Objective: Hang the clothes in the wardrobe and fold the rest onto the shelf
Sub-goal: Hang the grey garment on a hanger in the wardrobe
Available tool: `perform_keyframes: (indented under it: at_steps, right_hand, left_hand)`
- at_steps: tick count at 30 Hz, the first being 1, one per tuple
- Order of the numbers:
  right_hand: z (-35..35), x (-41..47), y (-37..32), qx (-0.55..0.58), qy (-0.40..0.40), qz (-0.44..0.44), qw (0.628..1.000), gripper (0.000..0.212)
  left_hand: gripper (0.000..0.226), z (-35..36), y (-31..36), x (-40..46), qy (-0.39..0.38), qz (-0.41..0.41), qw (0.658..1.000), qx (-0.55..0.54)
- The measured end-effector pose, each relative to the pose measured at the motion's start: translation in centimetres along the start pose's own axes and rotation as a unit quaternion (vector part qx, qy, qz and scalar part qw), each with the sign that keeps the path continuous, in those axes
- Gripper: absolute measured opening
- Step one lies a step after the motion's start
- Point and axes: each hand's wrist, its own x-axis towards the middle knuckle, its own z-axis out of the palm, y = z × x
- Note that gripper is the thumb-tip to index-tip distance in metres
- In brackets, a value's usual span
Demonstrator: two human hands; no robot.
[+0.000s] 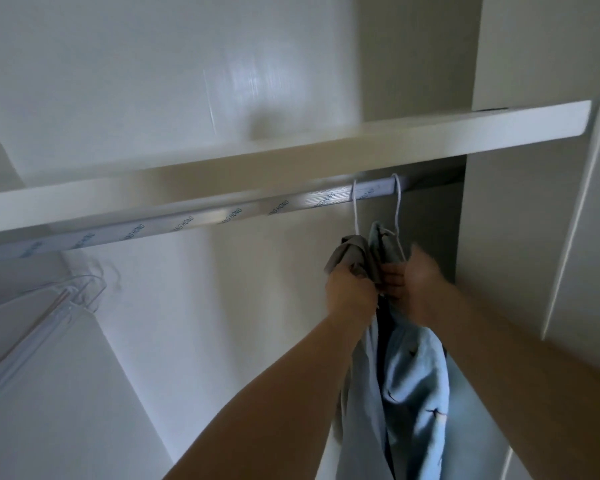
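Two white hangers [397, 209] hook over the right end of the silver wardrobe rail [194, 221]. A grey garment [355, 252] hangs on the left one and a light blue garment [413, 386] on the right one, drooping far down. My left hand [352, 289] grips the bunched grey cloth just below its hanger. My right hand [421, 280], blurred, is up against the top of the blue garment, its fingers curled at the cloth and hanger wire. Both forearms reach up from the bottom of the view.
A white shelf [291, 157] runs just above the rail. Several bare white hangers [49, 313] lie bunched at the lower left inside the wardrobe. The wardrobe's white side panel [506, 254] stands close to the right of the hung clothes.
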Motion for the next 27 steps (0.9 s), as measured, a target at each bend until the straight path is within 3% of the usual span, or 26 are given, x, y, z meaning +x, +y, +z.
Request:
perform_keyframes:
  at_steps: [4,9,16,19,22,27]
  right_hand:
    - [-0.6,-1.3,1.1,0.163,-0.020,0.005,0.986,0.067]
    - [-1.4,-3.3,1.5,0.263,0.003,-0.078,0.962,0.053]
    - [-1.9,-6.9,6.6,0.109,0.049,-0.138,0.983,0.046]
    - [-2.3,-7.7,7.0,0.059,0.083,-0.159,0.982,0.043]
    - [-2.9,-7.9,7.0,0.041,0.088,-0.157,0.983,0.046]
    - [-4.0,-8.4,6.3,0.031,0.108,-0.155,0.981,0.043]
  left_hand:
    - [0.044,1.2,0.9,0.8,-0.009,-0.007,1.000,-0.014]
    - [0.039,2.9,1.7,1.2,-0.025,-0.072,0.994,-0.073]
    - [0.028,2.8,2.6,2.1,-0.052,-0.114,0.992,-0.007]
    - [0.023,2.4,3.7,2.2,-0.076,-0.155,0.984,-0.037]
    - [0.006,2.1,4.1,1.9,-0.123,-0.150,0.981,-0.021]
    - [0.015,0.9,4.0,1.8,-0.182,-0.139,0.972,0.058]
